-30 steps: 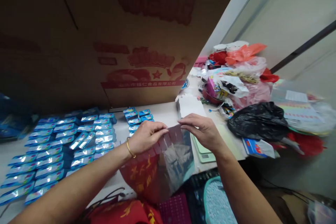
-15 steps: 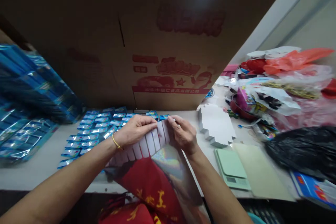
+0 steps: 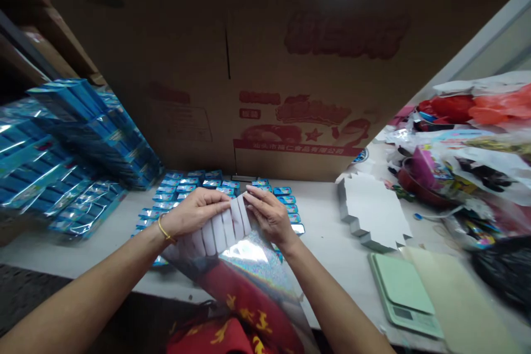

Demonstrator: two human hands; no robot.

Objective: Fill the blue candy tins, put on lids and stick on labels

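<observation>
My left hand [image 3: 197,211], a gold bangle at its wrist, pinches the top edge of a glossy, see-through sticker sheet [image 3: 249,254]. A row of white strips [image 3: 224,230] runs along that edge. At the right end of the row, my right hand [image 3: 269,213] has its thumb and fingers closed on the sheet's upper corner; whether a single strip is between them is hidden. The sheet hangs tilted in front of red cloth with yellow figures [image 3: 249,315]. Small blue boxes [image 3: 170,188] stand in rows on the table behind both hands.
A large printed cardboard carton [image 3: 290,94] rises behind the boxes. Wrapped blue packs [image 3: 124,149] are stacked at left. To the right are white die-cut card pieces [image 3: 373,207], a green scale [image 3: 404,287], a cream sheet [image 3: 460,293] and a heap of plastic bags [image 3: 489,105].
The view has swung left, so the carton and table things appear farther right. Both hands still hold the sheet; the right fingers have shifted and look straighter.
</observation>
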